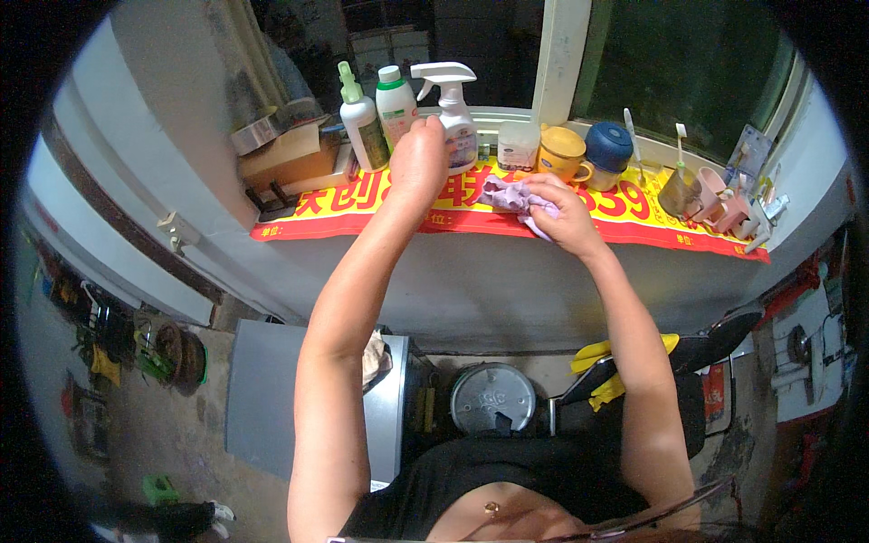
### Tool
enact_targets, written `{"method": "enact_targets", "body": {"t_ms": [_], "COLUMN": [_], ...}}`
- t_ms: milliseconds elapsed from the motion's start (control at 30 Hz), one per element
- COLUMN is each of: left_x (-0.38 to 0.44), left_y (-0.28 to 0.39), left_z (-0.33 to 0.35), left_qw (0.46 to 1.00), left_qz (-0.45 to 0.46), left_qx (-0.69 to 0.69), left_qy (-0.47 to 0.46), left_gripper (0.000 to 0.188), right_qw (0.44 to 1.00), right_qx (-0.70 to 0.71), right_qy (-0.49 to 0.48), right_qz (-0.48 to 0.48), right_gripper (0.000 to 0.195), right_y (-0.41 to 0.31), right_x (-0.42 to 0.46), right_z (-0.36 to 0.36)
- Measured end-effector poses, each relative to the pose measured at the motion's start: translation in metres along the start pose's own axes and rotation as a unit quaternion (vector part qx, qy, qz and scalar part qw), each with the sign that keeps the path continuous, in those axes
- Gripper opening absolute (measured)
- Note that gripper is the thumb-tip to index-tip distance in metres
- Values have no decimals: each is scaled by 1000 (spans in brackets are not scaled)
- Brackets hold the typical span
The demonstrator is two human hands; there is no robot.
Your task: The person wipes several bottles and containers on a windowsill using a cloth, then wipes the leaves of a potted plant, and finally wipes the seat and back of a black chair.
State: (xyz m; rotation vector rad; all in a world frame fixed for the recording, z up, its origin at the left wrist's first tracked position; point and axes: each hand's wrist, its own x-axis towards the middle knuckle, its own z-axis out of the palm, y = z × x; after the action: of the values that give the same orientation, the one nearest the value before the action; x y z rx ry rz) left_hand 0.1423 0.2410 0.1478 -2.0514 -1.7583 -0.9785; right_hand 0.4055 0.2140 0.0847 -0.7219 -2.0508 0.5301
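Observation:
My left hand (422,157) is up against the left side of a white trigger spray bottle (463,139), which stands upright on the windowsill. Its fingers are curled out of sight behind the back of the hand, so a grip on the bottle cannot be made out. Just left of that hand are a white bottle with a green collar (395,102) and a pump bottle with a pale green head (363,125). A crumpled lilac cloth (509,197) is bunched in my right hand (567,214), over the sill's front edge. A red and yellow printed banner (468,220) covers the sill.
Right of the spray bottle stand a whitish container (517,146), a yellow lidded mug (561,151) and a blue-topped jar (608,149). Cups with toothbrushes (680,190) crowd the right end. Boxes (288,156) fill the left. Below are a grey cabinet (265,387) and a round metal lid (492,397).

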Motion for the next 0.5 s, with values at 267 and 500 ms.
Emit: {"method": "enact_targets", "body": {"t_ms": [267, 500], "left_x": [-5, -9], "left_y": [6, 7], "left_z": [-1, -9], "left_qw": [997, 1000], "left_qz": [22, -10], "left_qx": [-42, -12], "left_qy": [60, 13], "left_gripper": [35, 49], "right_qw": [1000, 999], "right_qx": [-11, -35], "right_qy": [9, 10], "right_qz": [5, 6], "right_gripper": [34, 34], "right_y": [-2, -4], "right_x": [0, 0], "right_z": [-1, 0]}}
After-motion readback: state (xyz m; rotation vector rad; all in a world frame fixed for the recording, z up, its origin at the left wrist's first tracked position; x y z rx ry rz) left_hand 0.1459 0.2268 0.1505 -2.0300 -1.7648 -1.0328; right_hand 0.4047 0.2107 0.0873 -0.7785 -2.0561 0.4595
